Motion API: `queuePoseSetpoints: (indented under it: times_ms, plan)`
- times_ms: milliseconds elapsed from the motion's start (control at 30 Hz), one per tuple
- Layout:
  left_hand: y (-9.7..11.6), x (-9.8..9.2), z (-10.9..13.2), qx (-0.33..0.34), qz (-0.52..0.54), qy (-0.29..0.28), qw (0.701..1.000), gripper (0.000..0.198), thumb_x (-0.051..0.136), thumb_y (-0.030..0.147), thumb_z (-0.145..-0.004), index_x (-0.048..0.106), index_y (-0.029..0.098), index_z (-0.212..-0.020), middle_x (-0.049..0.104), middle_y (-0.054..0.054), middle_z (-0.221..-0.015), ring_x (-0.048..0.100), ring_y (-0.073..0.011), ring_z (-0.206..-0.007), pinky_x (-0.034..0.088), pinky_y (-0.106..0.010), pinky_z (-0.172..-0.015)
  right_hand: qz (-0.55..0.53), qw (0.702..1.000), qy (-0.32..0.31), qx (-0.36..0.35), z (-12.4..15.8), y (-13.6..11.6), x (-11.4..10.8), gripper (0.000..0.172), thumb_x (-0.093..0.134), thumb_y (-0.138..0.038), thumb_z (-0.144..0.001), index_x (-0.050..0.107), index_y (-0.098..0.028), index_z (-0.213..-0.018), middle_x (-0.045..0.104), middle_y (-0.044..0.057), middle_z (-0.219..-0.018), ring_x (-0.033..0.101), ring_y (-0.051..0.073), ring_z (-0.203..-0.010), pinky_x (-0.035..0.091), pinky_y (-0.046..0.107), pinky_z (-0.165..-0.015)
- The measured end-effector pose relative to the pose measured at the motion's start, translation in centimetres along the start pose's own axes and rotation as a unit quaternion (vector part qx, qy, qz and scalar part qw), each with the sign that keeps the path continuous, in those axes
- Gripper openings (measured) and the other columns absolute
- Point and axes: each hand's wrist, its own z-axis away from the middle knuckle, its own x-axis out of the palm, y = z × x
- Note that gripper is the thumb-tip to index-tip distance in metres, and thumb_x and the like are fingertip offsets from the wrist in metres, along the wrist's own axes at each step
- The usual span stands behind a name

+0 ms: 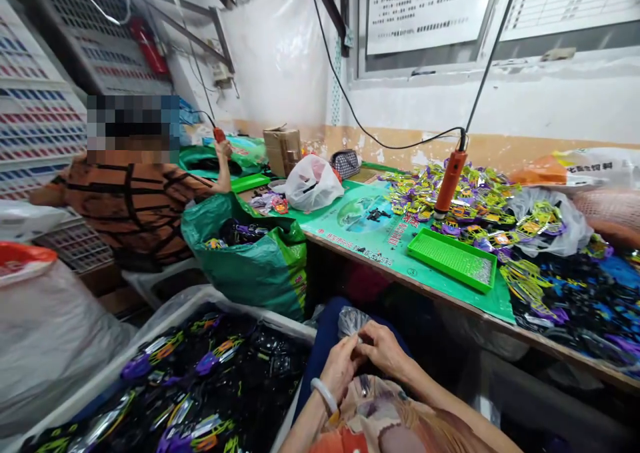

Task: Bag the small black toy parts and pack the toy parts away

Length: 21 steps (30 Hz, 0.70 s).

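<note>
Green-topped workbench [323,222] at three o'clock, crate [289,323] of black parts [260,366] at eight; around five, left hand [342,365] and right hand [384,347] together grasp crumpled clear plastic [352,320].

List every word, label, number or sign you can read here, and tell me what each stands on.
"饲料": on the white-and-orange bag at far right; the characters before it are unclear.
Left wall notice: lines of print, too blurred to read reliably.
Right wall notice: too blurred.
Green table sheet: red and dark characters, too small to read.
</note>
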Motion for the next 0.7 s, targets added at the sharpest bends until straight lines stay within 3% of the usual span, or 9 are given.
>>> queuePoseSetpoints:
  times_ms: [100,233,333,400,500,600,633,700]
  plan:
    - [-0.3,-0.1,-0.1,0.011,-0.041,0.004,0.999,0.053,0.087,0.055,-0.057,0.062,0.011,-0.074,0.062,-0.003,-0.072,0.06,-0.0118,-0.068,0.052,-0.024,-0.069,-0.03,0.999,0.0,0.015,-0.5,0.3,-0.2,0.006,0.064,-0.015,-0.071,0.061,-0.018,-0.067,0.054,-0.002,-0.071,0.049,0.013,-0.07,0.032,0.026,-0.065]
    - [-1.0,-0.7,-1.3,0.02,-0.048,0.058,0.997,0.059,0.089,0.053,-0.05,0.055,0.016,-0.082,0.064,-0.003,-0.071,0.064,-0.0149,-0.065,0.051,-0.025,-0.064,-0.107,0.994,0.011,0.027,-0.7,0.8,0.2,0.009,0.066,-0.023,-0.071,0.064,-0.019,-0.063,0.055,-0.001,-0.07,0.05,0.015,-0.07,0.034,0.027,-0.065]
    - [-1.0,-1.5,-2.5,0.016,-0.095,0.053,0.994,0.057,0.084,0.049,-0.057,0.056,0.02,-0.096,0.059,0.002,-0.061,0.058,-0.0141,-0.052,0.044,-0.023,-0.052,-0.166,0.985,0.014,0.049,-0.7,0.8,0.6,0.012,0.068,-0.027,-0.068,0.063,-0.019,-0.061,0.056,-0.001,-0.071,0.05,0.015,-0.071,0.035,0.027,-0.066]
    - [-0.5,-1.9,-2.9,0.032,-0.204,0.048,0.977,0.045,0.076,0.046,-0.065,0.063,0.021,-0.1,0.056,0.003,-0.057,0.054,-0.0145,-0.047,0.039,-0.023,-0.049,-0.203,0.977,0.017,0.058,-0.7,0.6,0.8,0.014,0.069,-0.028,-0.065,0.061,-0.019,-0.059,0.055,-0.001,-0.072,0.05,0.015,-0.071,0.036,0.027,-0.067]
    - [0.6,-2.2,-2.9,0.13,-0.429,0.039,0.893,0.023,0.061,0.037,-0.078,0.074,0.025,-0.093,0.065,-0.003,-0.069,0.064,-0.0201,-0.067,0.047,-0.028,-0.064,-0.252,0.964,0.037,0.077,-0.8,0.1,0.5,0.016,0.068,-0.029,-0.062,0.058,-0.018,-0.058,0.054,-0.002,-0.068,0.047,0.014,-0.069,0.035,0.027,-0.065]
    - [1.2,-2.2,-2.5,0.253,-0.58,0.033,0.774,0.035,0.047,0.031,-0.085,0.077,0.03,-0.103,0.07,-0.007,-0.101,0.064,-0.0256,-0.098,0.049,-0.036,-0.087,-0.291,0.948,0.063,0.115,-1.3,-0.4,-0.1,0.016,0.066,-0.029,-0.06,0.055,-0.018,-0.057,0.049,-0.004,-0.057,0.039,0.011,-0.059,0.03,0.025,-0.059]
    - [1.2,-2.2,-2.4,0.28,-0.602,0.036,0.747,0.04,0.044,0.03,-0.086,0.076,0.031,-0.11,0.069,-0.008,-0.113,0.062,-0.0274,-0.108,0.048,-0.04,-0.093,-0.309,0.94,0.072,0.128,-1.5,-0.5,-0.4,0.018,0.067,-0.029,-0.059,0.054,-0.018,-0.057,0.048,-0.004,-0.054,0.037,0.01,-0.057,0.028,0.025,-0.057]
    - [1.1,-2.1,-2.3,0.302,-0.618,0.028,0.725,0.046,0.041,0.03,-0.087,0.071,0.031,-0.122,0.062,-0.008,-0.134,0.053,-0.0298,-0.126,0.044,-0.046,-0.104,-0.35,0.921,0.09,0.148,-2.0,-1.0,-1.0,0.02,0.068,-0.03,-0.056,0.051,-0.018,-0.057,0.047,-0.005,-0.052,0.034,0.009,-0.053,0.026,0.024,-0.055]
